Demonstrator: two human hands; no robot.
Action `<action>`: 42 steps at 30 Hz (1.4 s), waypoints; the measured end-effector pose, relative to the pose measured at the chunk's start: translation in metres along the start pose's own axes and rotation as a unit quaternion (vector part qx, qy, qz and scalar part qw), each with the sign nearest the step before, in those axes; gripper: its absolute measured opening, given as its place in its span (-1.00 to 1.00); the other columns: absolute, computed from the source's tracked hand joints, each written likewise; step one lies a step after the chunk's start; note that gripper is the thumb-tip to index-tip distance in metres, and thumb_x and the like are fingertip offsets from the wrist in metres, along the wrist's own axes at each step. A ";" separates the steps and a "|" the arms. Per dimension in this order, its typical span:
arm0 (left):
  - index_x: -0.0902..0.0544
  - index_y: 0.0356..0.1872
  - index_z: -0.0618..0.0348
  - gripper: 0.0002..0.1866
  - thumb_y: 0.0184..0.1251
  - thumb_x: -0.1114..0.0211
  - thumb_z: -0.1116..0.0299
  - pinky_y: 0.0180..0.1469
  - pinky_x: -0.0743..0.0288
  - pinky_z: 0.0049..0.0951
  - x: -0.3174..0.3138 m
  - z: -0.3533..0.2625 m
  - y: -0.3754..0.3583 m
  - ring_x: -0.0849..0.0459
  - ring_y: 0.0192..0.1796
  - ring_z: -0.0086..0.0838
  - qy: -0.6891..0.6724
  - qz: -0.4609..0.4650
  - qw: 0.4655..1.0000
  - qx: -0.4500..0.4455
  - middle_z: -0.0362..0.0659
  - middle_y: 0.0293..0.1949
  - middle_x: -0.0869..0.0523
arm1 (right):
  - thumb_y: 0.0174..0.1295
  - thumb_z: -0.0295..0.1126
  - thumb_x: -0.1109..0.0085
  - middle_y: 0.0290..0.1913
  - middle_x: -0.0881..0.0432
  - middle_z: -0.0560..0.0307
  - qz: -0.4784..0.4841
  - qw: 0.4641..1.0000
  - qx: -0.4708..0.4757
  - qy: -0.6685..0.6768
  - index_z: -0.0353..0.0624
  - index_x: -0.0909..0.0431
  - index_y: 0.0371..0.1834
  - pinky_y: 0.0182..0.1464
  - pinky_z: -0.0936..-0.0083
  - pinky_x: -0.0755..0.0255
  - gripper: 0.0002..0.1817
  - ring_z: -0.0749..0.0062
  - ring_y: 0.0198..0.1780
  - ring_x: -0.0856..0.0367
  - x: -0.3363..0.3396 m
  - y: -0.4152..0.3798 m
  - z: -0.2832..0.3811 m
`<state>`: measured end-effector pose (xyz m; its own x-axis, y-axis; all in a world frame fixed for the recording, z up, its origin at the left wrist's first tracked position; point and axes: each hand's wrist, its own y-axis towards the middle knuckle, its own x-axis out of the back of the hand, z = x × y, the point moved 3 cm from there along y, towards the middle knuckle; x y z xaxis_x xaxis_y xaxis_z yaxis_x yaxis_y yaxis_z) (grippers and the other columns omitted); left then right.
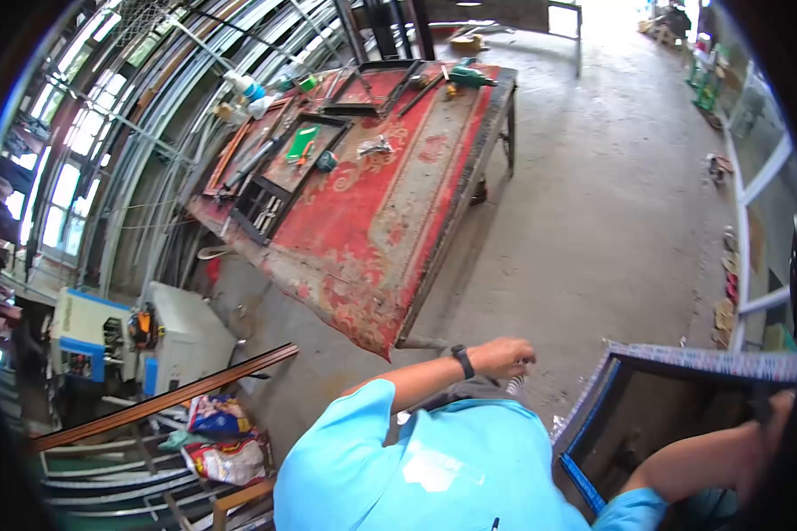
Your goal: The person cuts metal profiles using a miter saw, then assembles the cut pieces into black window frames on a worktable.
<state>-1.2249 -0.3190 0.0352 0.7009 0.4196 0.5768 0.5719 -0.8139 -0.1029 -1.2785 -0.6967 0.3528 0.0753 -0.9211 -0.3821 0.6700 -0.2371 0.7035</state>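
Note:
My left hand (502,357), with a black watch (461,361) on its wrist, is held in front of my body with its fingers curled in. Whether something small is inside them I cannot make out. At the right, a large rectangular frame (700,358) wrapped in printed film, with blue strips along its inner edge, leans beside me. My right hand (775,420) is closed around the frame's dark far-right side; shadow and the edge of view blur its fingers.
Ahead stands a table (345,257) with a worn red cover, bearing dark frames (283,181), a green drill (471,77) and small parts. Metal profiles (142,133) line the left. White machines (186,341), a brown bar (168,396) and bags (226,456) lie lower left. Glass panels (762,177) stand right.

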 end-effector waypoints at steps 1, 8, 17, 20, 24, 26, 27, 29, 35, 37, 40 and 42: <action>-0.72 0.01 0.15 -0.72 0.32 -0.44 0.32 0.08 -0.63 -0.09 0.022 0.010 0.017 -0.74 0.01 -0.05 -0.016 -0.015 0.999 0.026 -0.01 -0.07 -0.75 | 0.52 -0.07 -0.26 -0.59 -0.22 0.39 0.075 0.995 0.048 -0.042 -0.06 -0.40 -0.26 -0.61 0.59 -0.11 -0.64 0.66 -0.65 -0.19 -0.011 0.045 -0.015; -0.71 0.02 0.10 -0.72 0.37 -0.48 0.27 -0.01 -0.65 -0.12 0.153 0.140 0.185 -0.76 -0.08 -0.10 0.003 -0.126 0.991 0.044 -0.06 -0.15 -0.75 | 0.53 -0.08 -0.24 -0.56 -0.27 0.38 0.297 0.921 0.199 -0.158 -0.06 -0.43 -0.25 -0.58 0.60 -0.15 -0.67 0.65 -0.63 -0.23 -0.017 0.268 -0.200; -0.73 -0.04 0.08 -0.72 0.29 -0.45 0.23 0.07 -0.64 -0.08 0.360 0.202 0.492 -0.76 0.01 -0.09 0.013 -0.083 0.996 0.015 -0.05 -0.08 -0.77 | 0.53 -0.09 -0.20 -0.52 -0.33 0.36 0.348 0.892 0.215 -0.194 -0.07 -0.47 -0.22 -0.55 0.60 -0.20 -0.69 0.63 -0.60 -0.29 0.072 0.523 -0.402; -0.69 0.01 0.08 -0.72 0.34 -0.44 0.26 0.04 -0.65 -0.10 0.434 0.214 0.589 -0.74 -0.01 -0.10 0.027 -0.094 0.995 0.005 -0.07 -0.08 -0.73 | 0.53 -0.09 -0.19 -0.51 -0.36 0.36 0.360 0.885 0.229 -0.185 -0.07 -0.49 -0.21 -0.54 0.60 -0.22 -0.70 0.63 -0.59 -0.30 0.109 0.593 -0.474; -0.71 0.02 0.08 -0.71 0.33 -0.46 0.28 0.07 -0.64 -0.13 0.494 0.296 0.712 -0.74 0.02 -0.11 0.061 -0.133 0.989 -0.009 -0.07 -0.10 -0.73 | 0.54 -0.10 -0.18 -0.49 -0.39 0.35 0.389 0.871 0.260 -0.153 -0.08 -0.51 -0.20 -0.52 0.61 -0.24 -0.71 0.62 -0.57 -0.33 0.164 0.687 -0.587; -0.71 0.02 0.09 -0.71 0.32 -0.47 0.28 0.07 -0.64 -0.13 0.517 0.335 0.760 -0.74 0.02 -0.10 0.049 -0.153 0.987 0.022 -0.06 -0.09 -0.74 | 0.54 -0.10 -0.17 -0.49 -0.40 0.35 0.409 0.863 0.258 -0.145 -0.08 -0.52 -0.20 -0.52 0.61 -0.25 -0.72 0.62 -0.57 -0.34 0.191 0.746 -0.640; -0.71 0.02 0.09 -0.70 0.32 -0.47 0.29 0.07 -0.64 -0.13 0.523 0.341 0.777 -0.74 0.02 -0.10 0.042 -0.163 0.985 0.039 -0.06 -0.09 -0.74 | 0.54 -0.10 -0.17 -0.48 -0.41 0.35 0.421 0.858 0.259 -0.140 -0.08 -0.52 -0.20 -0.51 0.61 -0.26 -0.72 0.62 -0.56 -0.35 0.199 0.775 -0.662; -0.71 0.02 0.11 -0.71 0.32 -0.46 0.29 0.07 -0.64 -0.13 0.554 0.342 0.806 -0.74 0.02 -0.07 -0.011 -0.162 0.983 0.080 -0.04 -0.09 -0.74 | 0.54 -0.10 -0.16 -0.47 -0.42 0.34 0.445 0.845 0.273 -0.116 -0.08 -0.53 -0.19 -0.51 0.61 -0.27 -0.72 0.62 -0.56 -0.36 0.203 0.833 -0.712; -0.73 0.03 0.15 -0.70 0.36 -0.42 0.25 0.08 -0.64 -0.11 0.666 0.393 0.835 -0.74 0.01 0.00 -0.058 -0.283 0.939 0.184 0.01 -0.06 -0.76 | 0.54 -0.11 -0.14 -0.45 -0.47 0.33 0.487 0.797 0.357 -0.030 -0.09 -0.56 -0.17 -0.48 0.61 -0.31 -0.73 0.61 -0.54 -0.39 0.173 0.975 -0.864; -0.73 0.04 0.17 -0.68 0.36 -0.44 0.25 0.09 -0.64 -0.12 0.715 0.423 0.842 -0.74 -0.01 0.02 -0.079 -0.321 0.918 0.217 0.05 -0.07 -0.75 | 0.54 -0.12 -0.13 -0.44 -0.48 0.33 0.489 0.788 0.373 -0.028 -0.09 -0.57 -0.17 -0.48 0.62 -0.32 -0.73 0.60 -0.53 -0.41 0.153 1.020 -0.919; -0.74 0.07 0.17 -0.66 0.37 -0.44 0.24 0.08 -0.65 -0.14 0.761 0.497 0.845 -0.76 0.00 0.02 -0.092 -0.347 0.903 0.235 0.05 -0.06 -0.77 | 0.55 -0.12 -0.12 -0.43 -0.50 0.32 0.452 0.804 0.383 -0.045 -0.09 -0.58 -0.16 -0.47 0.62 -0.34 -0.73 0.60 -0.52 -0.42 0.116 1.073 -0.988; -0.74 0.08 0.18 -0.66 0.38 -0.44 0.24 0.08 -0.66 -0.16 0.806 0.545 0.843 -0.78 0.00 -0.02 -0.084 -0.343 0.903 0.246 0.04 -0.07 -0.78 | 0.55 -0.12 -0.11 -0.42 -0.52 0.32 0.380 0.864 0.328 -0.047 -0.09 -0.59 -0.15 -0.46 0.62 -0.35 -0.73 0.60 -0.51 -0.44 0.087 1.106 -1.042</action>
<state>0.0540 -0.4476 -0.0285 0.1404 0.8456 0.5150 0.9872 -0.0795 -0.1386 0.2391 -0.7169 0.4734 0.2286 -0.9015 0.3674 -0.1117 0.3506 0.9298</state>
